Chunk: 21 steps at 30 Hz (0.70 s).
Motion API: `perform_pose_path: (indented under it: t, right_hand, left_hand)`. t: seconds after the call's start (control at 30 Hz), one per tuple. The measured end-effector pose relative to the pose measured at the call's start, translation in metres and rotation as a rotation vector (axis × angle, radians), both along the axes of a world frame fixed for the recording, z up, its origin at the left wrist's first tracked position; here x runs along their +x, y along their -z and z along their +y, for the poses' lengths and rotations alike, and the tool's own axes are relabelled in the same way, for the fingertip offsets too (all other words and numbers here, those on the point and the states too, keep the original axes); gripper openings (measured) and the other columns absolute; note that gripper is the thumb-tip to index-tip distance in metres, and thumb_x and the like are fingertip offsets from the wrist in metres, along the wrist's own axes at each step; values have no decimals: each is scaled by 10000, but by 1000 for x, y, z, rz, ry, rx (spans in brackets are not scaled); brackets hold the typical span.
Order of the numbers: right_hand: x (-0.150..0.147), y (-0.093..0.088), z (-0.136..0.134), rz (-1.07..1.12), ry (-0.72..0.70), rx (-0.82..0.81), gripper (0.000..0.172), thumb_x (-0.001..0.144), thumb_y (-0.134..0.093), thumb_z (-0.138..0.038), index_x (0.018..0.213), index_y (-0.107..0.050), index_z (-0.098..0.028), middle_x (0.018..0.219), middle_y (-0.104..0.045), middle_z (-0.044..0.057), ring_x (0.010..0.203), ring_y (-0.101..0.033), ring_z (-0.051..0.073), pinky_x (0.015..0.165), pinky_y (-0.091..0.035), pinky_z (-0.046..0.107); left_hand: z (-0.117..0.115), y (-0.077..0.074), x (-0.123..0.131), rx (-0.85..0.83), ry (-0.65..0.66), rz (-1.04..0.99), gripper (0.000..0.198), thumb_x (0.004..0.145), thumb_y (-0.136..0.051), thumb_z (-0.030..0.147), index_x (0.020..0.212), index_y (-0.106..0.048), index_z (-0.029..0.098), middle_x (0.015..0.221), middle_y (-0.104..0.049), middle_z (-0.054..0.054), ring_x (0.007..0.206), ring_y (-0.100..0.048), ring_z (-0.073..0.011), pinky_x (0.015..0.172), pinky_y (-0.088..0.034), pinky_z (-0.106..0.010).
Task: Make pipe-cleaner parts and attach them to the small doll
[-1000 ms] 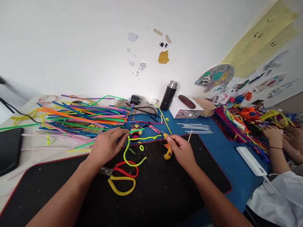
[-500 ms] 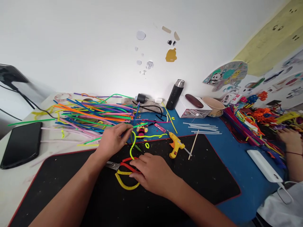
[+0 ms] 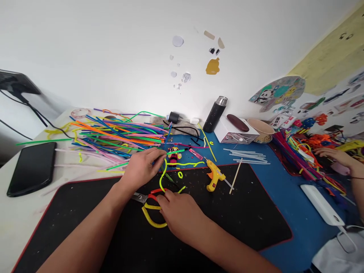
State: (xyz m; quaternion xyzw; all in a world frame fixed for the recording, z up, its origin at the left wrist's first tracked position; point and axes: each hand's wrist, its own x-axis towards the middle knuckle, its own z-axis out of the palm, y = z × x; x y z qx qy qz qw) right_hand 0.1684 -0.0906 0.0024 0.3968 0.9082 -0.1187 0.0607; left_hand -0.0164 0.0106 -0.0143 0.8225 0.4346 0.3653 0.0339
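My left hand [image 3: 145,165] is closed in a pinch on a green pipe cleaner [image 3: 176,152], which points right from the fingertips. Below those fingers a yellow-green pipe cleaner [image 3: 161,181] hangs in a curve; its loose end shows just above my right hand. My right hand [image 3: 183,214] is closed at the red and yellow handles of the scissors [image 3: 140,196], its fingertips partly hidden. The blades point left over the black mat [image 3: 233,216]. Behind the green pipe cleaner lies a small colourful figure [image 3: 172,160].
A yellow glue gun [image 3: 214,175] and a wooden stick [image 3: 236,176] lie to the right. Pipe cleaners [image 3: 122,131] are heaped at back left, near a phone [image 3: 32,168]. A black flask [image 3: 215,114] stands by the wall. Another person's hand [image 3: 337,155] is at far right.
The view has shifted slightly left. My right fingers have closed further at the scissors' handles, and the yellow-green pipe cleaner's end now shows above them. The other person's hand has moved left.
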Motion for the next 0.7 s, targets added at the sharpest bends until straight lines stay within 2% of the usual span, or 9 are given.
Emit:
perform_pose_path:
  t: [0.07,0.17,0.27,0.37,0.47,0.6,0.7]
  right_hand:
    - [0,0,0,0,-12,10,336,996,-627,-196,1326,-624,-132,1166,-726,134,807,-736,253,617,-555,350]
    - [3,-3,2,54,24,-24,264,1026,-615,-252,1267,-668,-158,1126,-752,107,848,-751,259,652,-553,347]
    - [9,-10,11,154,160,-70,238,1058,-603,-355,1211,-713,-208,1089,-788,61,910,-770,259,723,-551,347]
    - [15,-16,27,243,349,-39,271,1051,-632,-391,1253,-718,-232,1143,-811,52,989,-777,250,796,-532,331]
    - [18,-18,46,267,472,15,285,1045,-643,-391,1281,-714,-247,1041,-831,36,939,-784,242,789,-509,320]
    - [15,-13,69,197,526,59,305,1056,-620,-393,1320,-693,-259,1100,-832,49,984,-780,255,789,-493,314]
    - [9,-7,80,135,500,88,295,1044,-635,-385,1307,-691,-264,1149,-826,44,1000,-777,261,759,-473,308]
  left_hand:
    - [1,0,-1,3,5,-5,234,1071,-528,286,1045,-738,186,938,-818,-57,828,-786,-218,698,-537,-287]
    - [1,1,-2,2,-5,-17,235,1073,-529,295,1048,-737,190,947,-821,-56,824,-785,-215,704,-534,-289]
    - [1,1,-3,2,-32,-42,233,1074,-533,311,1065,-735,194,964,-822,-59,840,-786,-218,718,-534,-292]
    - [2,0,-4,13,-46,-62,239,1076,-533,324,1068,-734,196,965,-821,-63,842,-785,-218,721,-535,-292]
    - [2,0,-4,32,-40,-72,245,1078,-530,325,1062,-734,191,962,-821,-67,837,-786,-216,712,-534,-290]
    - [3,-1,-5,41,-28,-84,233,1075,-540,312,1064,-735,186,960,-821,-65,837,-786,-209,719,-538,-283]
    - [3,-1,-6,47,-19,-87,222,1072,-543,299,1064,-735,188,950,-819,-59,831,-784,-205,708,-535,-278]
